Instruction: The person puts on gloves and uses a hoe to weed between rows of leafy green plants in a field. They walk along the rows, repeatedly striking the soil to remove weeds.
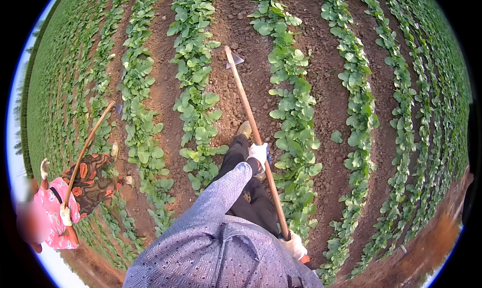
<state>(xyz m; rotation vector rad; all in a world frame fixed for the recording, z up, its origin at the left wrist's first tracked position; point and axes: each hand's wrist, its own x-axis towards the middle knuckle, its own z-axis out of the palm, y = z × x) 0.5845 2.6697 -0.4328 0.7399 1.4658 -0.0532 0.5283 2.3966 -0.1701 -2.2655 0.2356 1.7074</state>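
A long wooden-handled hoe (245, 99) slants across the middle, its metal blade (235, 61) at the far end over the bare soil between two crop rows. Partway along the handle, my left hand (258, 153) in a white glove is wrapped round the wood. My right hand (294, 246), gloved too, grips the handle close to its near end. Both hands are closed on it. Leafy green plants (295, 132) grow just right of the handle; another row (197, 112) stands to the left. Soil contact of the blade is hard to tell.
My shoe (244, 129) stands in the furrow below the blade. At the left, another person (57, 210) in a pink top holds a second hoe (90, 137). More planted rows (357, 112) run away on both sides, with brown dry ground (427, 240) at the lower right.
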